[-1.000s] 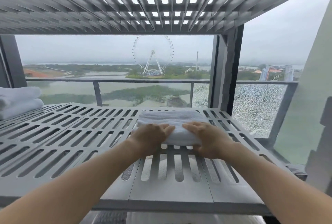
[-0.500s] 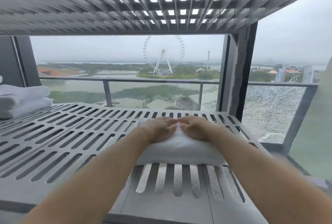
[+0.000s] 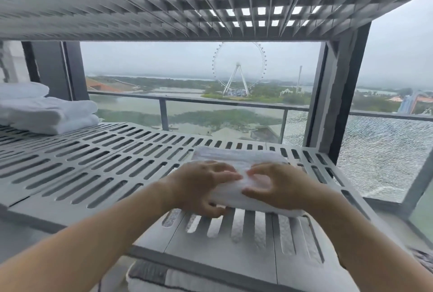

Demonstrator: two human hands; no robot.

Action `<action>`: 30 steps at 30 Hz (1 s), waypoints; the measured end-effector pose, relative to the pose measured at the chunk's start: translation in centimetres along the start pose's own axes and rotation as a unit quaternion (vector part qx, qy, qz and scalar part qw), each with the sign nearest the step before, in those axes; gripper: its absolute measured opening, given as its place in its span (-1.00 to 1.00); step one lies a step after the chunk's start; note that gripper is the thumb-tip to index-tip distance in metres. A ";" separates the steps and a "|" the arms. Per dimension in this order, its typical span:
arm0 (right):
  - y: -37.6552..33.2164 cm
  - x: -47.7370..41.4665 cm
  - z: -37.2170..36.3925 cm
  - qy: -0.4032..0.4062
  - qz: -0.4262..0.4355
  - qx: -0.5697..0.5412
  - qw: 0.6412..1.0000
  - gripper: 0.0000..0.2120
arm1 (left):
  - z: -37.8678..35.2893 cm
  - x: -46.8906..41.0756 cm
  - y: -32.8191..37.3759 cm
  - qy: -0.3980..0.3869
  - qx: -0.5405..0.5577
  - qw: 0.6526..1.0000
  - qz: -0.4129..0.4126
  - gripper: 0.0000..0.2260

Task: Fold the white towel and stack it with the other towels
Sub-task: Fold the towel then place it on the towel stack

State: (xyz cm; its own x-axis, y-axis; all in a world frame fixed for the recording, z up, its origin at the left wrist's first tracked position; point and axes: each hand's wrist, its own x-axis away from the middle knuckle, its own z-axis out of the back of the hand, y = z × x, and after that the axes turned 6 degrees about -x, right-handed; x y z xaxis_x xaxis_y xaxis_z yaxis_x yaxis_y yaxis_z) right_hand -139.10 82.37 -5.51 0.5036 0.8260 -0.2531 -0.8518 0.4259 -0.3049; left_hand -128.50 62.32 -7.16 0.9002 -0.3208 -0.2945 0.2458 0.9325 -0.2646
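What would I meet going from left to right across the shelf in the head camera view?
Stacked towels → left hand → right hand → dark frame post → shattered glass panel. The white towel, gripped by both hands, is left out.

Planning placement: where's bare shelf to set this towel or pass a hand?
Bare: the slotted shelf between the towel stack at far left and the folded towel. Crowded: the front right, where left hand and right hand grip that towel; only a thin strip behind it.
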 end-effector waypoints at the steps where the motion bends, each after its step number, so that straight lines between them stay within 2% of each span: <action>1: -0.5 0.5 0.2 -0.026 0.006 0.023 0.999 -0.36 | -0.1 0.3 -0.1 -0.028 -0.023 0.999 0.018 -0.40; 4: -2.0 1.3 0.0 -0.026 0.011 0.086 0.996 -0.39 | 0.3 0.1 0.2 -0.071 -0.079 0.992 0.073 -0.41; 7: -3.7 1.0 -2.1 0.061 -0.021 0.167 0.984 -0.48 | 1.0 0.1 0.8 -0.039 -0.119 0.988 0.087 -0.50; 10: -5.0 0.4 -4.0 0.112 -0.053 0.204 0.971 -0.50 | 2.1 1.4 0.5 -0.002 -0.119 0.985 0.124 -0.56; 14: -6.3 -0.9 -4.4 0.155 -0.033 0.193 0.968 -0.56 | 3.3 4.2 -0.7 0.020 -0.124 0.979 0.160 -0.55; 18: -8.5 -2.1 -4.7 0.179 -0.010 0.188 0.966 -0.64 | 2.1 7.3 -1.2 0.008 -0.137 0.969 0.204 -0.46; 21: -9.8 -2.7 -4.9 0.200 0.000 0.186 0.962 -0.65 | 2.0 9.1 -2.2 0.033 -0.141 0.962 0.230 -0.53; 25: -12.2 -3.5 -5.4 0.259 0.017 0.171 0.950 -0.59 | 4.8 11.4 -4.5 0.098 -0.174 0.959 0.202 -0.59; 30: -17.7 -5.8 -7.1 0.318 0.076 0.156 0.932 -0.52 | 7.1 16.7 -8.2 0.113 -0.217 0.949 0.200 -0.56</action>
State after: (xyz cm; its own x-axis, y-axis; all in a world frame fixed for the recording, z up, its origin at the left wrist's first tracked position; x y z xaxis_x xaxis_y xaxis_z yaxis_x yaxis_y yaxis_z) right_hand -125.92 67.45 -5.18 0.2726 0.5424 -0.7947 -0.8709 0.4902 0.0358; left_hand -112.94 50.44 -3.38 0.7781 -0.0280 -0.6275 -0.3148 0.8471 -0.4282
